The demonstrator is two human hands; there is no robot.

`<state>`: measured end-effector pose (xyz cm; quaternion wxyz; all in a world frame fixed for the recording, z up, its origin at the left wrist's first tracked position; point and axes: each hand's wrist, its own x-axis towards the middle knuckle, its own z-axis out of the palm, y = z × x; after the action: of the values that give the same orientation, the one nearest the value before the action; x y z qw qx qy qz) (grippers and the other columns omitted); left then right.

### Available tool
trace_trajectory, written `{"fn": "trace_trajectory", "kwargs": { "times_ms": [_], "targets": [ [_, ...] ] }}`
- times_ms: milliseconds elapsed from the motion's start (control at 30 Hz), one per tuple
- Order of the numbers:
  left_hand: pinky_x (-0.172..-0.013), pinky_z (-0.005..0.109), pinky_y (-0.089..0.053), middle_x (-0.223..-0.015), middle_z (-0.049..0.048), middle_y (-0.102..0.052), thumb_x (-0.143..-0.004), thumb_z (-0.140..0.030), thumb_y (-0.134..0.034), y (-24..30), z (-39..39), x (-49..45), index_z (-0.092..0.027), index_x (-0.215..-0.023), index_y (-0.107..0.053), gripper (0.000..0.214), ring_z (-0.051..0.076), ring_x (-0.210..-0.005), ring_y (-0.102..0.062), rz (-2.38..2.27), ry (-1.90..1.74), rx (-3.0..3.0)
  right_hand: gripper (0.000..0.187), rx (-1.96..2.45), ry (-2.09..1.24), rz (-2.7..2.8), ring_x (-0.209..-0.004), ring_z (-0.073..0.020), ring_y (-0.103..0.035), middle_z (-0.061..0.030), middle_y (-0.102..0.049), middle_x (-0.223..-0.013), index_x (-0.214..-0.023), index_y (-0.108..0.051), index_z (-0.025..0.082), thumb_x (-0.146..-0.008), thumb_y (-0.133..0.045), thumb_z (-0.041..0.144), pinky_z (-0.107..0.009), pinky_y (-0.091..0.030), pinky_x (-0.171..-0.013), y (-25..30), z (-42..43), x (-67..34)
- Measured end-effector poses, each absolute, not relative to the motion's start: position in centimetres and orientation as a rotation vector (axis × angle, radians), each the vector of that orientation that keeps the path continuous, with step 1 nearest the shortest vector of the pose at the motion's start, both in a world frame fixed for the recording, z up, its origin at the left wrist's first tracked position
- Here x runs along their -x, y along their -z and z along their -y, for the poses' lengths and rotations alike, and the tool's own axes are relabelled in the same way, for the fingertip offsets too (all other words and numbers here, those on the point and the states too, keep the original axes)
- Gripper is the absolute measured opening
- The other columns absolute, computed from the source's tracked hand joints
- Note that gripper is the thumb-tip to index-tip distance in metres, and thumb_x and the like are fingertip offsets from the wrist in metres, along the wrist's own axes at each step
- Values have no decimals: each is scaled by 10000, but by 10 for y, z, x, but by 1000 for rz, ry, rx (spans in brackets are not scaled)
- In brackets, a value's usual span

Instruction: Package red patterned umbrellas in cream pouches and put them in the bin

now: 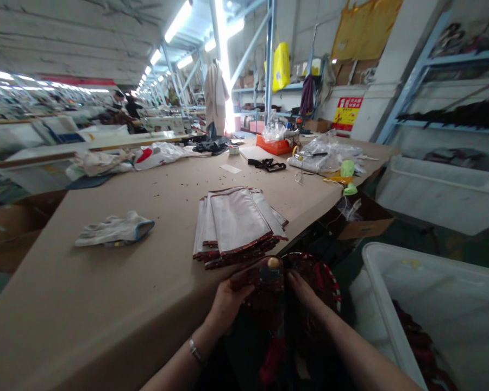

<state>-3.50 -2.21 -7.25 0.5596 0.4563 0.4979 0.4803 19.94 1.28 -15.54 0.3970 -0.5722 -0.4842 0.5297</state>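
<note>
At the table's near edge, my left hand (pixel 226 301) pinches a dark red patterned fabric piece (pixel 264 285) between thumb and fingers. A round tan spot shows near its top. My right hand (pixel 303 288) is closed at the right side of the same dark cloth, its fingertips partly hidden in shadow. Beside it curves a dark piece with red-and-white edging (pixel 330 274). Just beyond both hands lies a stack of folded whitish cloth pieces (pixel 240 220) with dark red borders.
Left on the brown-covered table (pixel 158 293) lies a white work glove (pixel 114 229). Plastic bags (pixel 330 152), an orange tray (pixel 275 144) and a black strap (pixel 269 164) sit farther back. A white bin (pixel 444 282) holding dark red cloth stands at right, near an open cardboard box (pixel 367 222).
</note>
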Motion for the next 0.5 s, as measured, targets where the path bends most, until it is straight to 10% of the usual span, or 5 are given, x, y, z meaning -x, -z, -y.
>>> {"fn": "trace_trajectory", "kwargs": {
  "times_ms": [133, 333, 500],
  "targets": [
    [-748, 295, -546, -859, 28, -749, -698, -264, -724, 32, 29, 38, -160, -912, -740, 238, 208, -803, -665, -1142, -1212, -1313, 629, 1002, -1293, 1457, -1240, -230, -525, -74, -569, -1359, -1348, -490, 237, -792, -637, 492, -366, -397, -1056, 109, -9, -195],
    [-603, 238, -523, -709, 9, -690, -702, -259, -706, -47, 9, 36, -150, -835, -696, 172, 145, -650, -616, -1162, -1428, -1544, 278, 988, -1046, 1392, -783, -184, -634, -24, -721, -831, -849, -691, 180, -784, -646, 447, -314, -511, -767, 13, -20, -176],
    [-592, 207, -491, -733, -3, -651, -774, -343, -656, -57, -7, 68, -163, -924, -643, 235, 109, -647, -594, -1244, -1644, -1614, 356, 1091, -662, 1160, -922, -193, -627, -57, -691, -1022, -1053, -635, 198, -853, -524, 472, -340, -498, -853, -57, -30, -217]
  ]
}}
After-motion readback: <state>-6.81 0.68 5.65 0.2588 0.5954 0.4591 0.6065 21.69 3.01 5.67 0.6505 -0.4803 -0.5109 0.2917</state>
